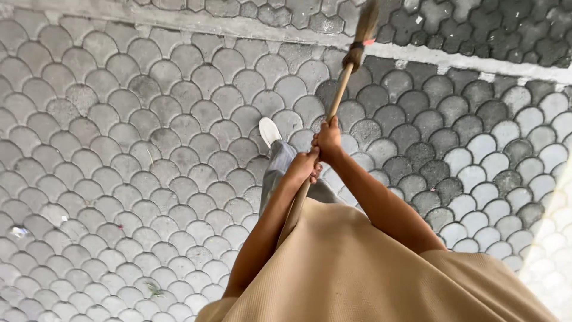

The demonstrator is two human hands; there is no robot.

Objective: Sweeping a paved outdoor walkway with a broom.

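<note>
Broom (341, 89), its wooden handle clenched by both the left hand (304, 168) and right hand (328, 141), reaches to the concrete kerb (238, 24), while scattered litter (18, 231) on the scalloped grey paving (119, 149) suggests sweeping is far from finished.

both hands (316, 152) on a wooden broom handle (341, 89) over scalloped grey paving (149, 149)
</note>
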